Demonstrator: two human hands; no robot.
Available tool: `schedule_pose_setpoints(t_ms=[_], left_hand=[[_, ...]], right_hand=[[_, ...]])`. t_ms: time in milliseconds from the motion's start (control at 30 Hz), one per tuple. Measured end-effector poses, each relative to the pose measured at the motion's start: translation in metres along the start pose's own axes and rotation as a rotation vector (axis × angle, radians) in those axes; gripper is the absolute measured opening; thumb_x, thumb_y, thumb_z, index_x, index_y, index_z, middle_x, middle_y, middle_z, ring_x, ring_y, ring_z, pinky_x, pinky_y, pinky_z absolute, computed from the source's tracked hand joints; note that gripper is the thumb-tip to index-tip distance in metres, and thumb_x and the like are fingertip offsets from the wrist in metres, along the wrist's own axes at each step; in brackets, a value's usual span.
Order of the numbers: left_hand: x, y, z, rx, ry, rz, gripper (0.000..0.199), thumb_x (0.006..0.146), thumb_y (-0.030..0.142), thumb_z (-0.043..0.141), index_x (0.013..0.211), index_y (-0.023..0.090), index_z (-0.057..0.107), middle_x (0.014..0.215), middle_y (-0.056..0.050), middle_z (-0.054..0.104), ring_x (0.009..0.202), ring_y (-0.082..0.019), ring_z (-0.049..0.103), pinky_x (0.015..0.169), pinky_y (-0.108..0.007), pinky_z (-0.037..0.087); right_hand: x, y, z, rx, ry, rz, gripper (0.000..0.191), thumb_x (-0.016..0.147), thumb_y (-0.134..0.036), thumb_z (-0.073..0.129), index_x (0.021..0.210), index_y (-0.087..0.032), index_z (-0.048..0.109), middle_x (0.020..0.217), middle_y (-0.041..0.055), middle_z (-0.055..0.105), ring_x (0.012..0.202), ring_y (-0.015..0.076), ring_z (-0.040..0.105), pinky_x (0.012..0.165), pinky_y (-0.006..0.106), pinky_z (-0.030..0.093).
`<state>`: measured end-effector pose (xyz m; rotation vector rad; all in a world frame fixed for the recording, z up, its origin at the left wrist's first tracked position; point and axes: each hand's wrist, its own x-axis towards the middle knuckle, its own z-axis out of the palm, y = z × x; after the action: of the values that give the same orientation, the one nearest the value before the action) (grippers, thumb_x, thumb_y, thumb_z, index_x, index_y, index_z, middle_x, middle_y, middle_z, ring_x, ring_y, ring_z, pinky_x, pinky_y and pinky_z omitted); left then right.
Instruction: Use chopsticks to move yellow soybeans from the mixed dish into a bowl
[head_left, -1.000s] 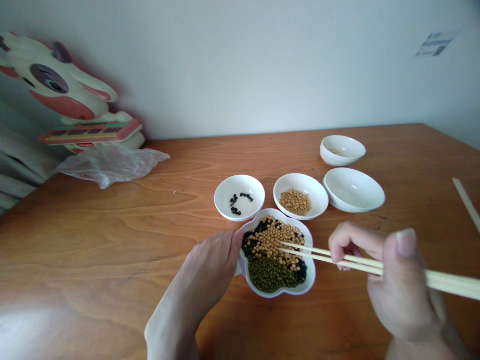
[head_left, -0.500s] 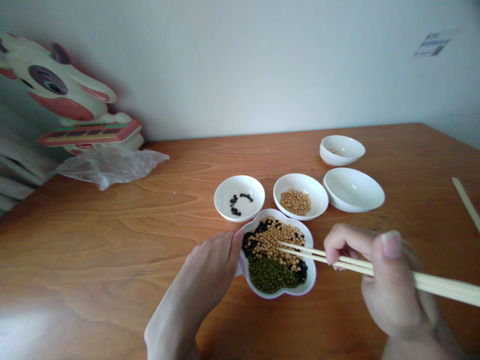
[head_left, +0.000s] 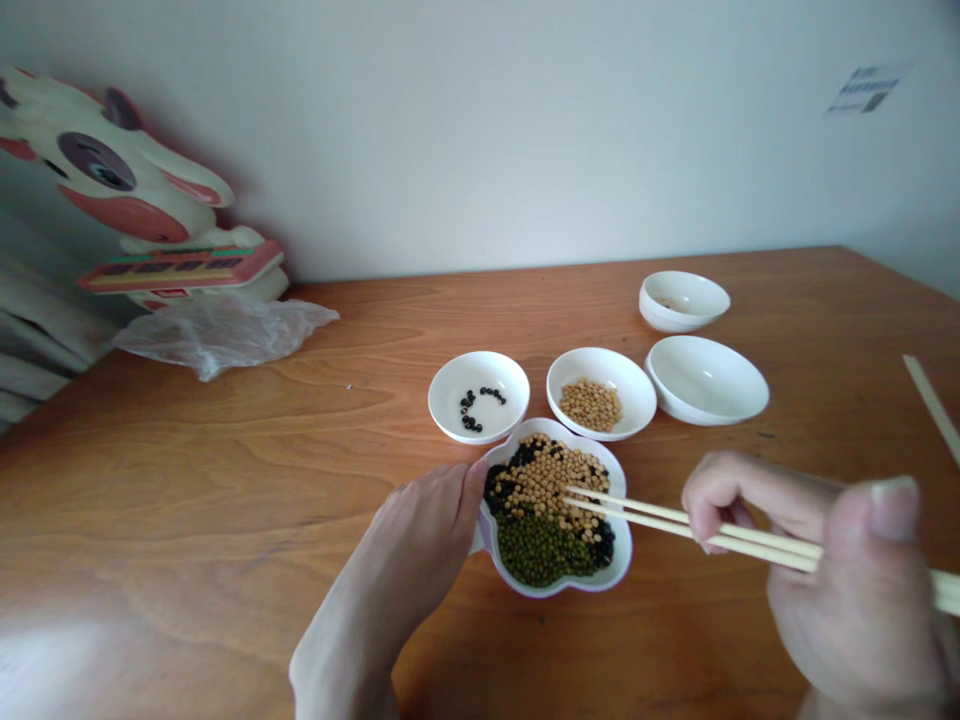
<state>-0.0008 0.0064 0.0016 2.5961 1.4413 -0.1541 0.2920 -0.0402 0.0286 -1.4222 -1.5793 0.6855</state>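
Note:
My left hand [head_left: 431, 525] is closed on the left side of a white, scalloped dish [head_left: 626, 565]. In the dish lie soybeans [head_left: 544, 475], black beans [head_left: 500, 487] and green mung beans [head_left: 540, 553]. My right hand [head_left: 817, 570] holds a pair of pale wooden chopsticks [head_left: 667, 518], their tips slightly apart over the soybeans. No bean shows clearly between the tips. Just behind the dish stand a white bowl [head_left: 442, 395] with several black beans in it and a second white bowl [head_left: 637, 390] with a heap of soybeans.
An empty white bowl [head_left: 709, 385] stands to the right, and behind it a white bowl [head_left: 679, 315] has a little something pale inside. A cow-shaped toy keyboard [head_left: 180, 265] and a crumpled plastic bag [head_left: 232, 335] are at the left. A pale stick [head_left: 932, 408] lies far right.
My right hand has moved right, drawing the chopstick tips a little to the right across the soybeans. My left hand and the dish have stayed put.

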Motion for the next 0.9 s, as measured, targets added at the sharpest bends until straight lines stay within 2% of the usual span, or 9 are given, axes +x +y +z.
schedule_pose_setpoints(t_ms=[100,167,233,267,367,433,633,800,900], left_hand=[[0.000,-0.001,0.002,0.031,-0.020,0.006,0.049,0.112,0.017,0.020,0.146,0.012,0.055,0.132,-0.018,0.072,0.116,-0.030,0.072,0.099,-0.053,0.061],[-0.002,-0.003,0.007,0.033,-0.019,0.017,0.049,0.112,0.016,0.021,0.146,0.012,0.055,0.132,-0.018,0.072,0.114,-0.029,0.072,0.098,-0.052,0.061],[-0.003,-0.004,0.013,0.042,0.048,0.032,0.048,0.111,0.015,0.023,0.147,0.013,0.055,0.136,-0.019,0.070,0.119,-0.030,0.071,0.100,-0.052,0.060],[-0.004,-0.005,0.014,0.036,0.089,0.016,0.048,0.110,0.015,0.024,0.146,0.014,0.055,0.134,-0.018,0.071,0.118,-0.029,0.071,0.100,-0.050,0.061],[-0.005,-0.005,0.014,-0.030,0.098,0.000,0.046,0.109,0.014,0.029,0.146,0.020,0.055,0.127,-0.012,0.075,0.115,-0.024,0.072,0.101,-0.041,0.060],[-0.005,-0.005,0.010,-0.052,0.092,0.006,0.047,0.108,0.013,0.028,0.147,0.021,0.054,0.127,-0.011,0.075,0.114,-0.023,0.072,0.101,-0.040,0.059],[-0.002,-0.006,0.006,0.019,0.034,0.052,0.049,0.109,0.014,0.025,0.148,0.016,0.054,0.130,-0.016,0.073,0.114,-0.026,0.073,0.099,-0.044,0.062],[-0.001,-0.003,0.005,0.111,-0.031,0.040,0.055,0.108,0.011,0.017,0.150,0.009,0.052,0.134,-0.021,0.070,0.115,-0.033,0.073,0.095,-0.053,0.063],[-0.001,-0.002,0.004,0.088,-0.034,0.028,0.053,0.109,0.013,0.019,0.150,0.011,0.053,0.134,-0.020,0.071,0.115,-0.032,0.073,0.096,-0.051,0.063]], right_hand=[[-0.002,0.000,0.005,0.018,0.007,0.061,0.083,0.097,-0.076,-0.003,0.065,-0.026,0.054,0.061,0.0024,0.053,0.060,0.0209,0.048,0.055,0.037,0.036],[-0.001,0.003,0.007,0.034,-0.033,0.066,0.084,0.098,-0.074,-0.007,0.068,-0.026,0.056,0.062,0.0013,0.053,0.060,0.0199,0.049,0.057,0.037,0.037],[0.000,0.007,0.009,0.036,-0.068,0.056,0.083,0.100,-0.069,-0.007,0.069,-0.026,0.057,0.062,0.0004,0.053,0.059,0.0189,0.050,0.057,0.037,0.037],[0.001,0.007,0.009,0.032,-0.071,0.050,0.081,0.102,-0.067,-0.005,0.070,-0.026,0.057,0.062,0.0000,0.053,0.059,0.0184,0.050,0.057,0.036,0.036],[0.001,0.005,0.011,0.016,-0.039,0.024,0.073,0.106,-0.062,0.006,0.070,-0.026,0.058,0.059,-0.0012,0.052,0.057,0.0172,0.050,0.057,0.036,0.035],[0.001,0.001,0.012,0.015,-0.020,0.019,0.070,0.107,-0.060,0.011,0.071,-0.026,0.059,0.059,-0.0014,0.053,0.057,0.0170,0.050,0.057,0.036,0.035],[0.002,0.003,0.014,0.044,-0.029,0.021,0.073,0.106,-0.061,0.005,0.069,-0.026,0.057,0.060,-0.0011,0.052,0.056,0.0172,0.049,0.055,0.036,0.034],[0.003,0.007,0.015,0.049,-0.028,0.001,0.077,0.105,-0.062,0.001,0.068,-0.025,0.057,0.059,-0.0006,0.052,0.056,0.0171,0.049,0.055,0.036,0.034],[0.002,0.003,0.015,0.037,-0.037,-0.016,0.071,0.106,-0.061,0.007,0.069,-0.025,0.057,0.057,-0.0009,0.050,0.054,0.0168,0.047,0.054,0.036,0.032]])
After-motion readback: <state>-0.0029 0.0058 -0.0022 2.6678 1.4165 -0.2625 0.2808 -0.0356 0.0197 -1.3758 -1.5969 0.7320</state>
